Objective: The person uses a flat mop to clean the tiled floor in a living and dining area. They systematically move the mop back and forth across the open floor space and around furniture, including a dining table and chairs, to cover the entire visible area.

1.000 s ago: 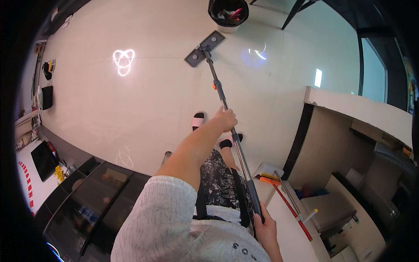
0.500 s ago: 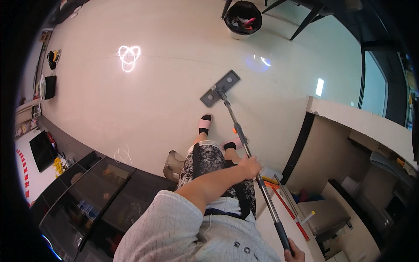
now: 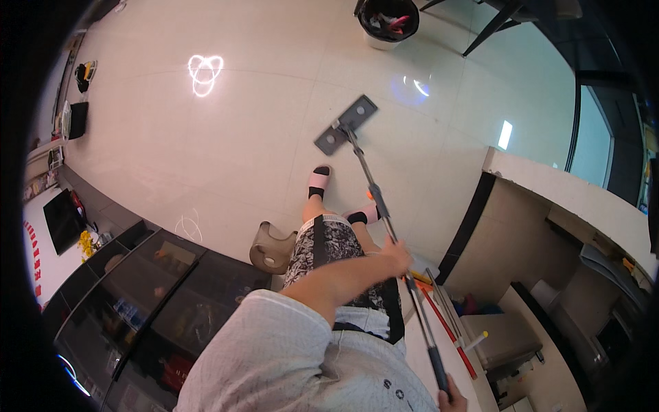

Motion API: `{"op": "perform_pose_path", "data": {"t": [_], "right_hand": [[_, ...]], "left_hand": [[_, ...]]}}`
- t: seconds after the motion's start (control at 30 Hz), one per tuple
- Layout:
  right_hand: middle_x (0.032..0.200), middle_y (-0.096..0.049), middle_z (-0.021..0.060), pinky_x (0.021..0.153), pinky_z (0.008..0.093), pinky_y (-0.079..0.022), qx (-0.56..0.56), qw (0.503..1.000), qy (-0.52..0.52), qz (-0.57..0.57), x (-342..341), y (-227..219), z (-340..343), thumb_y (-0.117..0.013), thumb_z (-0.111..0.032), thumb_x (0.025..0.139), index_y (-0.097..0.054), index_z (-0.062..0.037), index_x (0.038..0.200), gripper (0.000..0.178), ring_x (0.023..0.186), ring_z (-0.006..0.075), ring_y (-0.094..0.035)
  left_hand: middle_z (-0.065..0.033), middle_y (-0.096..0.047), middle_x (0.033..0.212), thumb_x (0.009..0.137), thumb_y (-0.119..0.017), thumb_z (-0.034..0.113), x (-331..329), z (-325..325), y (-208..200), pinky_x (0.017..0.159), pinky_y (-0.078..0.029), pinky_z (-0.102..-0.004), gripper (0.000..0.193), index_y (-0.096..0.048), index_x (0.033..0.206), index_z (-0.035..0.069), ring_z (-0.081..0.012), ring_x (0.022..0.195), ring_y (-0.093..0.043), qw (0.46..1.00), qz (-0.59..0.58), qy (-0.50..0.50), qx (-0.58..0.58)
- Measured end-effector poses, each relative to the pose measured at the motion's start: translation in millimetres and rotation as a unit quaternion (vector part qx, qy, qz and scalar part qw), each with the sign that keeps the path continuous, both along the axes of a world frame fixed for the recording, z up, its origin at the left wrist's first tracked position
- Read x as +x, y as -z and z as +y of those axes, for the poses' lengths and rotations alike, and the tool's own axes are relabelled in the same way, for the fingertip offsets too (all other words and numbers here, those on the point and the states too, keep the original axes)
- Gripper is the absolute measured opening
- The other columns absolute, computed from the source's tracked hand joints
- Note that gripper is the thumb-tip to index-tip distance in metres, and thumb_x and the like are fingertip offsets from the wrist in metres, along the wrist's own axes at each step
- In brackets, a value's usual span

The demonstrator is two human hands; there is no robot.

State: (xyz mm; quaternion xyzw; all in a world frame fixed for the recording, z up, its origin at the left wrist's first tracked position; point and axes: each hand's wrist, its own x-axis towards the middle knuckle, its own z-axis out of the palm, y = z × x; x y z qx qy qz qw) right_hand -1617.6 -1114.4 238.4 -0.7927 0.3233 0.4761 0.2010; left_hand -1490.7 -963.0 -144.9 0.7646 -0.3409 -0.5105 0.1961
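A flat mop (image 3: 347,125) with a grey rectangular head lies on the pale tiled floor in front of my feet. Its long metal pole (image 3: 419,314) slants back toward my right side. Partway along the pole, my left hand (image 3: 395,258) is closed around it, my forearm crossing my body. My right hand (image 3: 453,397) grips the dark handle end by the lower edge, partly cut off by the picture. The head stands a short way ahead of my pink slippers (image 3: 319,181).
A bin with a black liner (image 3: 388,20) stands ahead near dark chair legs (image 3: 504,24). A brown translucent stool (image 3: 272,248) is beside my left leg. Dark glass cabinets (image 3: 158,295) line the left. At right are a white-topped counter (image 3: 549,182) and a red pole (image 3: 449,329).
My view has shifted slightly, with the bin and the floor reflections higher in the picture. Both hands keep their hold on the mop, and its head stays at nearly the same slant.
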Motion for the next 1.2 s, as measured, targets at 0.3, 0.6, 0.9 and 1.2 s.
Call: {"op": "perform_pose_path", "data": {"t": [0.3,0.6,0.9,1.2], "right_hand": [[0.094,-0.062,0.0086,0.065,0.0249,-0.043,0.020,0.998,0.049,0.034,70,2,-52,-0.055,-0.006,0.084,-0.048,-0.0072,0.127,0.043,0.074,0.0111,-0.051],[0.076,-0.062,0.0207,0.063,0.0324,-0.049,0.050,0.998,0.046,-0.016,32,111,79,-0.060,-0.015,0.083,-0.045,-0.0174,0.130,0.049,0.069,0.0289,-0.065],[0.082,-0.063,0.0144,0.057,0.0284,-0.043,-0.044,0.997,0.060,0.028,-14,12,31,-0.053,-0.015,0.088,-0.048,-0.0126,0.128,0.041,0.064,0.0137,-0.049],[0.083,-0.064,0.0113,0.068,0.0222,-0.043,-0.034,0.996,0.074,0.041,22,98,74,-0.057,-0.011,0.085,-0.044,-0.0078,0.130,0.047,0.075,0.0081,-0.056]], "left_hand": [[0.0008,-0.059,0.093,0.078,-0.054,0.018,31,-8,7,0.083,-0.034,-0.0535,0.013,-0.066,0.084,0.018,-0.0209,0.100,-0.049,0.990,-0.059,-0.118,-0.044],[-0.0050,-0.057,0.106,0.076,-0.060,0.014,86,128,46,0.093,-0.033,-0.0486,0.018,-0.064,0.093,0.011,-0.0233,0.111,-0.045,0.991,-0.104,-0.049,0.062],[-0.0004,-0.058,0.088,0.075,-0.057,0.023,-19,23,17,0.077,-0.042,-0.0512,0.010,-0.062,0.082,0.017,-0.0224,0.093,-0.052,0.993,-0.055,0.015,-0.105],[-0.0030,-0.058,0.087,0.076,-0.053,0.017,57,76,83,0.077,-0.043,-0.0463,0.012,-0.061,0.086,0.016,-0.0231,0.094,-0.053,0.984,-0.144,-0.075,-0.069]]}}
